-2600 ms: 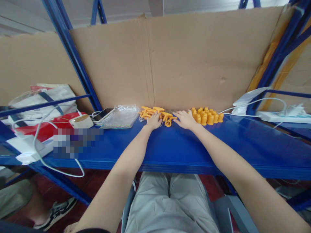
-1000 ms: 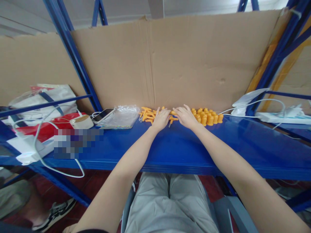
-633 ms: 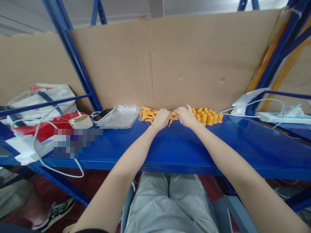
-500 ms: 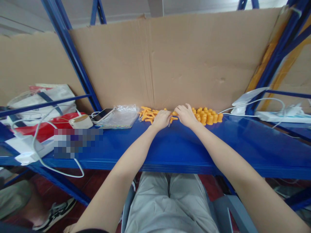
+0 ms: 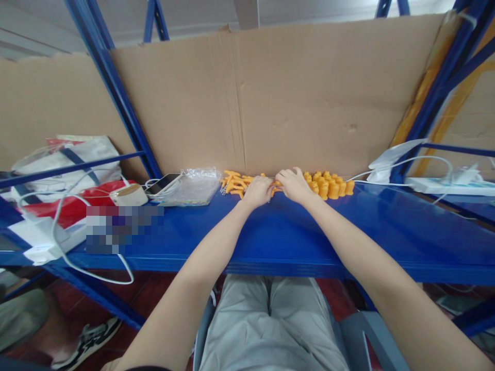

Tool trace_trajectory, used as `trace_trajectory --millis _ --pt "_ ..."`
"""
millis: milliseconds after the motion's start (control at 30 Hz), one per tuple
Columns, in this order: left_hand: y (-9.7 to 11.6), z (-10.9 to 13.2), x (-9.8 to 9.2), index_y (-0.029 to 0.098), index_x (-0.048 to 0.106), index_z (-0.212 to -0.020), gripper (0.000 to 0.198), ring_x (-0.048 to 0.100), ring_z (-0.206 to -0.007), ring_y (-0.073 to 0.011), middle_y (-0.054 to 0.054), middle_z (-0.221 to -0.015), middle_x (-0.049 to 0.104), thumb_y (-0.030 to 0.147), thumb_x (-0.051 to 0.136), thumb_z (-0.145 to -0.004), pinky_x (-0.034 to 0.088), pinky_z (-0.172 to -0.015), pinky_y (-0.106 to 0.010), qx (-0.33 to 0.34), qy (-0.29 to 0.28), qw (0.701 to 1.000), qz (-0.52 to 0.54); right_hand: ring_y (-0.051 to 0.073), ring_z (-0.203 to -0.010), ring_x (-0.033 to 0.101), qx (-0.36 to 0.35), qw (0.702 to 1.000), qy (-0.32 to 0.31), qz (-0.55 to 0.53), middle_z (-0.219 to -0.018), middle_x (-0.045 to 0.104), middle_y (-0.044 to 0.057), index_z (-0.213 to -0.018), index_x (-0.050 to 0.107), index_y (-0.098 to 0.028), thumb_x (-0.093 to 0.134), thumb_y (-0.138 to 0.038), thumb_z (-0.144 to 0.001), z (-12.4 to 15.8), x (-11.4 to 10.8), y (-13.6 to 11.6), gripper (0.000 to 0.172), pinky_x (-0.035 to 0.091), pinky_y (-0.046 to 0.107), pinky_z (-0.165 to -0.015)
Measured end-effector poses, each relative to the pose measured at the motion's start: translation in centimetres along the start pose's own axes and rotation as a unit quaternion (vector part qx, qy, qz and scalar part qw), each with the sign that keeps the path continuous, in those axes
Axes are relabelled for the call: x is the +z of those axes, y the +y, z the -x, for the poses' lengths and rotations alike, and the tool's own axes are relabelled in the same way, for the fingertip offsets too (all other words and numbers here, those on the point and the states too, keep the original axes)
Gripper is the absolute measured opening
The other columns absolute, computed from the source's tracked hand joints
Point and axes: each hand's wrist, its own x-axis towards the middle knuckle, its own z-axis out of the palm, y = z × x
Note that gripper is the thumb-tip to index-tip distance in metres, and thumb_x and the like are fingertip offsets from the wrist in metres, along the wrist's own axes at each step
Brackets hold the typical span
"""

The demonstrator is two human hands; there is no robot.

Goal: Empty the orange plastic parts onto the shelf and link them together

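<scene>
At the back of the blue shelf, my left hand (image 5: 258,192) and my right hand (image 5: 293,184) are close together, fingers closed on a small orange plastic piece (image 5: 276,188) between them. My fingers cover much of it, and a bit of metal chain hangs below. Left of my left hand lies a loose pile of branching orange plastic pieces (image 5: 233,181), some with small metal chains. Just right of my right hand, several orange knobbed pieces (image 5: 331,186) stand upright in tight rows.
A clear plastic bag (image 5: 193,188) and a phone (image 5: 167,183) lie left of the pile. Farther left are a white charger (image 5: 129,194), cables and a red bag (image 5: 73,203). A cardboard sheet (image 5: 309,98) rises behind. A power strip (image 5: 452,186) sits at right. Another person's leg shows lower left.
My right hand has shifted slightly left, toward my left hand. The orange piece between them has turned or moved a little, and less of it shows. The piles look the same.
</scene>
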Motion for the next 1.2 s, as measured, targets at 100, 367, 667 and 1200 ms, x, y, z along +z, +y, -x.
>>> trace_trajectory --millis 100,367,667,1200 --pt "0.10 -0.01 0.05 0.015 0.071 -0.096 0.021 0.067 -0.097 -0.0270 -0.013 -0.096 0.073 0.018 0.050 -0.094 0.049 -0.090 -0.041 0.012 0.002 1.000 -0.003 0.030 -0.110 0.057 0.006 1.000 -0.010 -0.008 -0.111 0.069 0.017 -0.115 0.058 -0.014 0.040 -0.010 -0.095 0.05 -0.03 -0.04 0.028 0.027 0.041 -0.098" --pt "-0.17 0.18 0.10 0.013 0.072 -0.097 0.023 0.068 -0.096 -0.0278 -0.015 -0.097 0.074 0.016 0.049 -0.093 0.049 -0.089 -0.040 0.001 -0.010 1.000 -0.027 0.029 -0.118 0.057 0.007 0.995 -0.065 -0.069 -0.125 0.068 0.016 -0.127 0.057 -0.014 0.036 -0.016 -0.100 0.02 0.12 0.13 0.034 0.029 0.041 -0.095" --pt "-0.13 -0.05 0.59 0.013 0.071 -0.093 0.017 0.069 -0.092 -0.0277 -0.014 -0.090 0.074 0.016 0.055 -0.090 0.050 -0.086 -0.039 -0.001 0.011 1.000 -0.007 0.029 -0.110 0.056 -0.002 1.000 -0.027 -0.004 -0.111 0.069 0.015 -0.113 0.061 -0.015 0.040 -0.004 -0.092 -0.11 0.15 0.08 0.032 0.028 0.042 -0.092" --pt "-0.66 0.07 1.01 0.016 0.070 -0.085 0.019 0.070 -0.087 -0.0261 -0.011 -0.086 0.074 0.024 0.054 -0.092 0.051 -0.082 -0.037 -0.020 0.027 0.999 0.002 0.028 -0.107 0.051 -0.020 1.000 -0.005 0.019 -0.114 0.065 0.014 -0.114 0.064 -0.016 0.046 -0.010 -0.095 0.13 0.38 0.81 0.027 0.028 0.038 -0.085"
